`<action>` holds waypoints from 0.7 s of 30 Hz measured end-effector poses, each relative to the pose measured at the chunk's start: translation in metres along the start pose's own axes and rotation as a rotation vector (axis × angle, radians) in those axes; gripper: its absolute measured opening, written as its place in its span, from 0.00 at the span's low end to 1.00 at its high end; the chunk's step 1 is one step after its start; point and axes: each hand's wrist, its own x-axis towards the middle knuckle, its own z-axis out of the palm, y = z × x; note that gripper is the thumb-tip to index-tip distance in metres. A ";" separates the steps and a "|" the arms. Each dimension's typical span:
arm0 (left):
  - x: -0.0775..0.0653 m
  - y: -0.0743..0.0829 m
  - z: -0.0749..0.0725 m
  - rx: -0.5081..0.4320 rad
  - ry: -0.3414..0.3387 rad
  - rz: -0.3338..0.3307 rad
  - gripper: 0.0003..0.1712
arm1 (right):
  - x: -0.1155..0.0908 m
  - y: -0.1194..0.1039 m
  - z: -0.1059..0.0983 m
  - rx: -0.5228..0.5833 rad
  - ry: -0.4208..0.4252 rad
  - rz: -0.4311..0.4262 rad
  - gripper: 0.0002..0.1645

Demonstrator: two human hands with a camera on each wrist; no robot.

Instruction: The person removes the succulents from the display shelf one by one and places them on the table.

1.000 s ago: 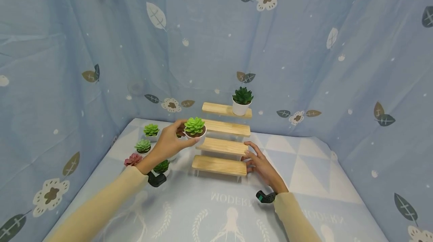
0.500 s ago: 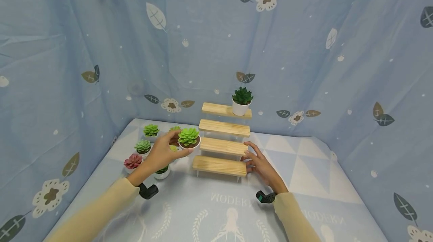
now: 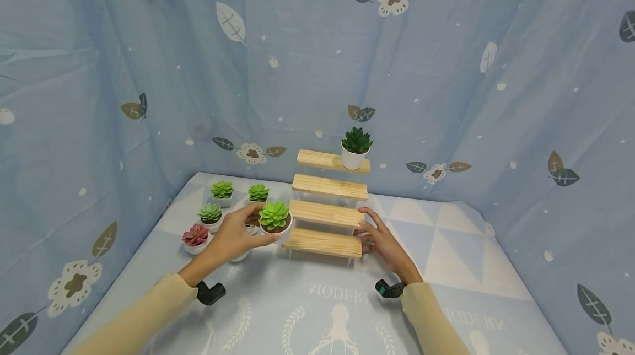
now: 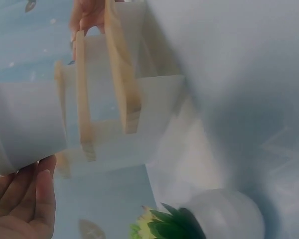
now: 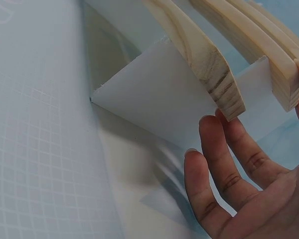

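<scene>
My left hand (image 3: 233, 238) holds a bright green succulent (image 3: 274, 215) in a white pot, thumb in front and fingers behind. It is raised at the left side of a stepped wooden shelf stand (image 3: 324, 213). In the left wrist view, that white pot (image 4: 27, 122) lies across my fingertips, beside the board ends. My right hand (image 3: 389, 247) holds the stand's right end with bent fingers. The right wrist view has fingertips (image 5: 209, 129) against the lowest board's end (image 5: 226, 97). A dark green succulent (image 3: 356, 140) stands at the right of the top board.
Left of the stand, several potted succulents stand on the cloth, among them a red one (image 3: 196, 235) and a pale green one (image 3: 210, 214). Another white pot (image 4: 226, 216) lies below my left hand. Patterned blue curtain (image 3: 297, 68) encloses the back and sides.
My left hand has moved down and slightly left with the bright green succulent, away from the middle boards. The right hand keeps its place at the stand.
</scene>
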 end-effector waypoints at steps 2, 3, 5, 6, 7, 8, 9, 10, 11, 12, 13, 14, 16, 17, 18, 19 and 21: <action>-0.002 -0.002 0.001 -0.005 0.001 0.015 0.48 | 0.000 0.000 0.000 0.000 0.002 0.003 0.32; -0.003 -0.002 0.001 -0.009 0.000 0.021 0.47 | 0.000 0.000 0.001 0.000 0.002 0.004 0.32; -0.006 -0.004 0.002 -0.012 0.002 0.031 0.45 | 0.000 0.000 0.001 -0.002 0.003 0.001 0.32; -0.007 -0.004 0.003 -0.015 0.003 0.031 0.44 | 0.000 -0.001 0.001 -0.003 0.003 -0.001 0.32; -0.008 -0.004 0.003 -0.015 0.001 0.031 0.43 | 0.000 -0.001 0.001 -0.003 0.003 -0.003 0.31; -0.010 -0.005 0.003 -0.012 0.001 0.026 0.43 | 0.000 -0.001 0.001 -0.003 0.001 -0.005 0.31; -0.012 -0.005 0.003 -0.011 -0.002 0.020 0.42 | 0.000 -0.001 0.001 -0.002 0.000 -0.007 0.31; -0.013 -0.005 0.004 -0.012 -0.004 0.012 0.42 | 0.000 -0.001 0.001 -0.001 0.000 -0.008 0.31; -0.015 -0.005 0.004 -0.014 -0.009 0.001 0.43 | 0.001 -0.001 0.001 0.000 -0.001 -0.008 0.31; -0.016 -0.005 0.005 -0.020 -0.013 -0.012 0.44 | 0.001 -0.001 0.001 0.001 0.000 -0.007 0.31; -0.018 -0.004 0.005 -0.024 -0.018 -0.023 0.45 | 0.001 -0.001 0.001 0.001 0.001 -0.005 0.31; -0.019 -0.005 0.005 -0.030 -0.022 -0.032 0.46 | 0.001 -0.001 0.001 0.002 0.002 -0.004 0.31; -0.021 -0.006 0.007 -0.039 -0.033 -0.040 0.47 | 0.002 0.000 0.000 0.001 0.003 -0.003 0.31; -0.022 -0.007 0.008 -0.039 -0.038 -0.040 0.47 | 0.002 0.000 0.000 0.001 0.003 -0.003 0.31; -0.023 -0.008 0.008 -0.037 -0.041 -0.039 0.47 | 0.002 0.000 0.000 0.001 0.003 -0.003 0.31; -0.023 -0.009 0.009 -0.033 -0.046 -0.033 0.48 | 0.002 0.000 0.000 0.000 0.001 -0.004 0.32; -0.025 -0.011 0.010 -0.017 -0.055 -0.015 0.49 | 0.001 0.000 0.000 -0.002 -0.002 -0.005 0.32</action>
